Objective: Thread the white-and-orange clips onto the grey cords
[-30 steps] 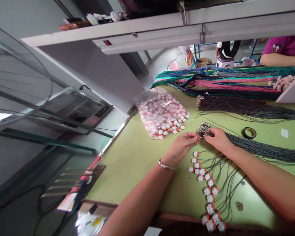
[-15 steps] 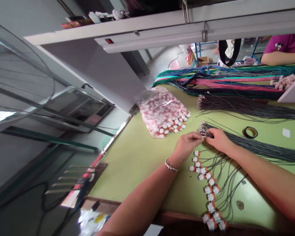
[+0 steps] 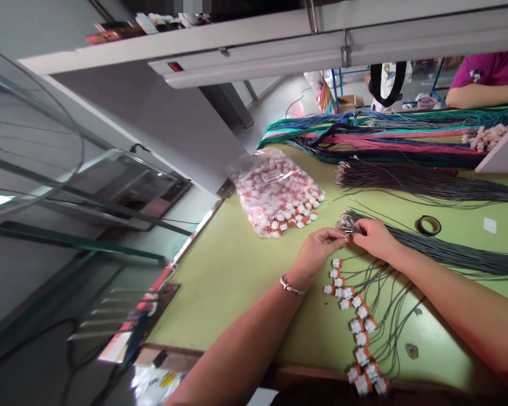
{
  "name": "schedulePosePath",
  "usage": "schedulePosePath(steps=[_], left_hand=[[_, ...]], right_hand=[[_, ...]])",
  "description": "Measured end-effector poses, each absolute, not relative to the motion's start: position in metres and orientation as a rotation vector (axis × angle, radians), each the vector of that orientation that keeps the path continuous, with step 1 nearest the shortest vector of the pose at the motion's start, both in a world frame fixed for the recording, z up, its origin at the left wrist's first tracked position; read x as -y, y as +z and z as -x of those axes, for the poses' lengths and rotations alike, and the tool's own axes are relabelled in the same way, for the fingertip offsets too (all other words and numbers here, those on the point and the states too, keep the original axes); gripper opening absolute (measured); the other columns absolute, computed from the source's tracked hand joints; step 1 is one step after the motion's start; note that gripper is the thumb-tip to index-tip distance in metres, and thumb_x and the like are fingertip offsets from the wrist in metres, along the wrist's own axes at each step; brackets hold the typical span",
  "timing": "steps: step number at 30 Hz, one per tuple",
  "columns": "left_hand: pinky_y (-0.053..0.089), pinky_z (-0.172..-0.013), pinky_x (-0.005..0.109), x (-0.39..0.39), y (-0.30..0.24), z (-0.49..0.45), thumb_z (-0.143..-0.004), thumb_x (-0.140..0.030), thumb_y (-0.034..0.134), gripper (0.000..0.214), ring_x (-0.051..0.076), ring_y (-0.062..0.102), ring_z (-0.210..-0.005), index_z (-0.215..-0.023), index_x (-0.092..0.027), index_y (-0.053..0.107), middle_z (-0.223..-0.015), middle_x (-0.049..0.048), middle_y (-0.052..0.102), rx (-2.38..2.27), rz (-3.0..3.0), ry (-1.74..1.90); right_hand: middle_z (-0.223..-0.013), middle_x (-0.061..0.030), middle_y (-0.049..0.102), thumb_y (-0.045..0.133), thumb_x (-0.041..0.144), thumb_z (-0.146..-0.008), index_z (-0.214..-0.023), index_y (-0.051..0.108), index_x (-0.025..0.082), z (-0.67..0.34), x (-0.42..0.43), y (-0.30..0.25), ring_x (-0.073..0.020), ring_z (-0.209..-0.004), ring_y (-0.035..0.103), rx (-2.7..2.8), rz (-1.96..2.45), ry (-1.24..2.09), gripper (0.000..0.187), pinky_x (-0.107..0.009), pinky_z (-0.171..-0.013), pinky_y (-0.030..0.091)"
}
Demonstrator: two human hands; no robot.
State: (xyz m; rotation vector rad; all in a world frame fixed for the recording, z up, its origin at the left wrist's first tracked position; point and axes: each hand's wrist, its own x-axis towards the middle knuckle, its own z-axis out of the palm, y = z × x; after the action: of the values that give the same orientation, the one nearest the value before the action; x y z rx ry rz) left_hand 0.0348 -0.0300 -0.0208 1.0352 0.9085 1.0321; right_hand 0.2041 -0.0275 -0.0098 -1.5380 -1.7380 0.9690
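Observation:
My left hand (image 3: 322, 248) pinches a small connector housing (image 3: 347, 239); a bit of its orange end shows at the fingertips, the rest is hidden. Close against it, my right hand (image 3: 375, 237) is closed with thumb and forefinger on a thin grey wire at the tip end of a grey wire bundle (image 3: 440, 251). The wire's tip meets the housing; whether it is inside, I cannot tell. Below the hands, several white-and-orange connectors (image 3: 356, 326) lie in a crooked row on the green table, with grey wires (image 3: 392, 307) trailing from them to the right.
A clear plastic bag (image 3: 275, 186) of connectors lies open to the left, some spilled at its mouth. Behind are a dark wire bundle (image 3: 406, 181), coloured wires (image 3: 389, 135) and a tape roll (image 3: 429, 225). A lamp shelf (image 3: 258, 59) spans above. A person's arm (image 3: 482, 97) rests opposite.
The view has shifted slightly, moving the scene a little left. Both hands stay together at the wire tips, with only a small movement of the fingers.

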Motion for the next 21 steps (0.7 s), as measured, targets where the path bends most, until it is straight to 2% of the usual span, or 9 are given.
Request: schedulePosePath(steps=[5,12,21], left_hand=[[0.049,-0.075,0.027,0.031,-0.018,-0.04,-0.056,-0.023,0.081,0.019,0.012,0.061,-0.07,-0.065,-0.013,0.067,-0.074,0.0026,0.069,-0.962,-1.089,1.013],[0.048,-0.068,0.025,0.032,-0.014,-0.041,-0.055,-0.026,0.081,0.021,0.01,0.059,-0.063,-0.065,-0.013,0.066,-0.066,0.0008,0.066,-0.965,-1.093,0.987],[0.049,-0.064,0.026,0.034,0.014,-0.009,-0.064,-0.031,0.074,0.018,0.014,0.062,-0.063,-0.071,-0.015,0.07,-0.068,0.0047,0.07,-0.872,-1.546,0.327]], right_hand=[[-0.06,0.0009,0.057,0.051,0.028,-0.072,-0.068,0.056,0.018,-0.203,0.029,-0.007,-0.0112,-0.055,0.044,1.862,1.561,0.892,0.012,-0.024,-0.055,0.03],[-0.056,0.0025,0.052,0.054,0.03,-0.07,-0.066,0.056,0.018,-0.205,0.027,-0.009,-0.0108,-0.053,0.041,1.847,1.517,0.932,0.013,-0.024,-0.052,0.029],[-0.059,0.0029,0.055,0.058,0.035,-0.068,-0.074,0.058,0.016,-0.211,0.024,-0.008,-0.0102,-0.055,0.044,1.542,1.325,1.208,0.019,-0.024,-0.055,0.034]])
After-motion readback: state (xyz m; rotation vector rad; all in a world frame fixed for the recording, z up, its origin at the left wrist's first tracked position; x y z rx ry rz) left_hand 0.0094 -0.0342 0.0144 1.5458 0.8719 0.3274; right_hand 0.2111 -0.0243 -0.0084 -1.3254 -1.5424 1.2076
